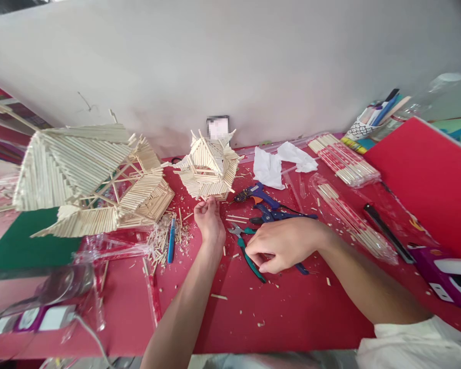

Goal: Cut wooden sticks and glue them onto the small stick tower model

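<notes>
A small pavilion model made of wooden sticks (207, 171) stands by the wall. My left hand (210, 221) is at its front base, fingers pinched together; whatever is between the fingertips is hidden. Diagonal cutters with green handles (249, 259) lie on the red table, jaws pointing away to the left. My right hand (286, 245) is over the handles with curled fingers, closed about one of them; part of that handle is covered by the hand. Just beyond the right hand lie dark blue pliers (278, 213) and a blue glue gun (259, 193).
A larger stick model (84, 164) fills the left side. Stick offcuts (161, 246) and a blue pen-shaped tool (171, 241) lie beside it. Bundled sticks (346, 161), crumpled tissue (269, 166), a black marker-like rod (386, 230) and a purple power strip (438, 274) are to the right.
</notes>
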A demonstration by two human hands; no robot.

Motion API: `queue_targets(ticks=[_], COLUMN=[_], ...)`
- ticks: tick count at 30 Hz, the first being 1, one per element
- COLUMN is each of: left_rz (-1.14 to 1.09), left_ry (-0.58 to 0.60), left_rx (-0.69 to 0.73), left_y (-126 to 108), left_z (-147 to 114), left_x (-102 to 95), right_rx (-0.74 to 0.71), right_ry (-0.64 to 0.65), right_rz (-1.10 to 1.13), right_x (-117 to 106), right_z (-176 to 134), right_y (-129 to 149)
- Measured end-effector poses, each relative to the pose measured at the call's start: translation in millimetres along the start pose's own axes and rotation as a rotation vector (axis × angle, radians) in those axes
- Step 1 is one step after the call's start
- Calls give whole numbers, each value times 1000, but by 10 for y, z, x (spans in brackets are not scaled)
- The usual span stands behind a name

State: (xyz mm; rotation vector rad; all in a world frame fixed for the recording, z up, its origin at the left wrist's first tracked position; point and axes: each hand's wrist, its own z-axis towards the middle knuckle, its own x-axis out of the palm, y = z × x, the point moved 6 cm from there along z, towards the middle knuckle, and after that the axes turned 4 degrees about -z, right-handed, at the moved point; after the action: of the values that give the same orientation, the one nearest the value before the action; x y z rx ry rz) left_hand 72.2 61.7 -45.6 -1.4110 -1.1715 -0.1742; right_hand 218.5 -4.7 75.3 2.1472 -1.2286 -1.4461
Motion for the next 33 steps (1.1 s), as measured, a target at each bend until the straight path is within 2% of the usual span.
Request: queue_targets(ticks=[27, 33], left_rz=[-4, 1], left_ry=[-15, -35], left_rx=[2, -35], left_y=[15, 13], left_z=[4, -35], left_x=[16, 25], right_rx=[-18, -9], right_ry=[15, 21], right_rz=[6, 2], right_x=[4, 3], right_z=[2, 2], right_y=[25, 26])
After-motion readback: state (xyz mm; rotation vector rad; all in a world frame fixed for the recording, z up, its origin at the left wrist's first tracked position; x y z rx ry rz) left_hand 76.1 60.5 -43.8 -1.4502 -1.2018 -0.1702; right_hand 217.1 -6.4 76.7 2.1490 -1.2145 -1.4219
